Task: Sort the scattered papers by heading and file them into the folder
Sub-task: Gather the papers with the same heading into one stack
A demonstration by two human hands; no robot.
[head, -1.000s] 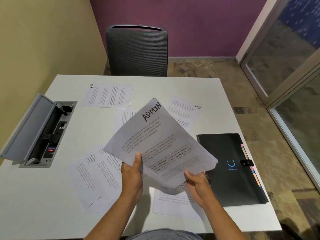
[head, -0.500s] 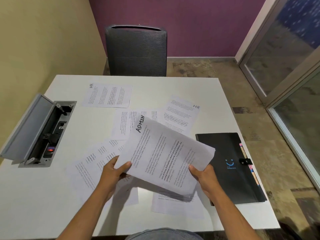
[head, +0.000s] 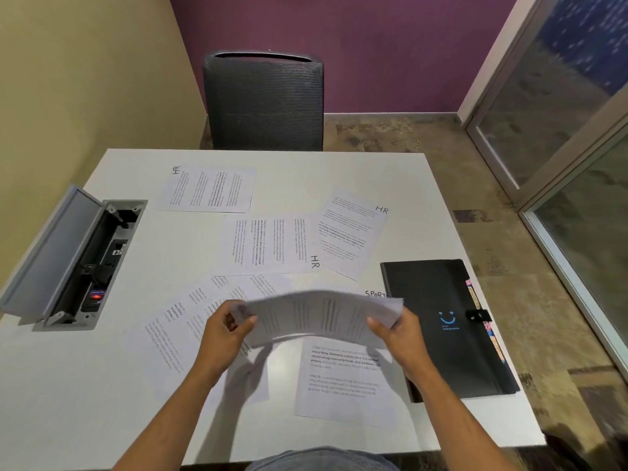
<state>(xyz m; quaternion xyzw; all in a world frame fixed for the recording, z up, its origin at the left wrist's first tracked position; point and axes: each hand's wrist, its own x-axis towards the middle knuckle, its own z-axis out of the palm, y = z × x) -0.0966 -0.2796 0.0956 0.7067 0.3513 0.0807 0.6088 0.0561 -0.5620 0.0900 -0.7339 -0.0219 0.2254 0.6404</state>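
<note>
- While both our left hand (head: 227, 329) and right hand (head: 397, 329) pinch the bowed sheaf (head: 319, 316), we should square its edges;
- then lay it clear of the HR sheets (head: 268, 244).

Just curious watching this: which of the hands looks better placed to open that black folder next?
Probably the right hand. It holds the sheaf of papers at the end nearest the black folder, which lies closed on the table's right side. The left hand is farther away and could keep the papers.

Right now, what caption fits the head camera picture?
Both hands, left hand and right hand, hold a paper stack above scattered sheets beside a closed black folder.
</note>
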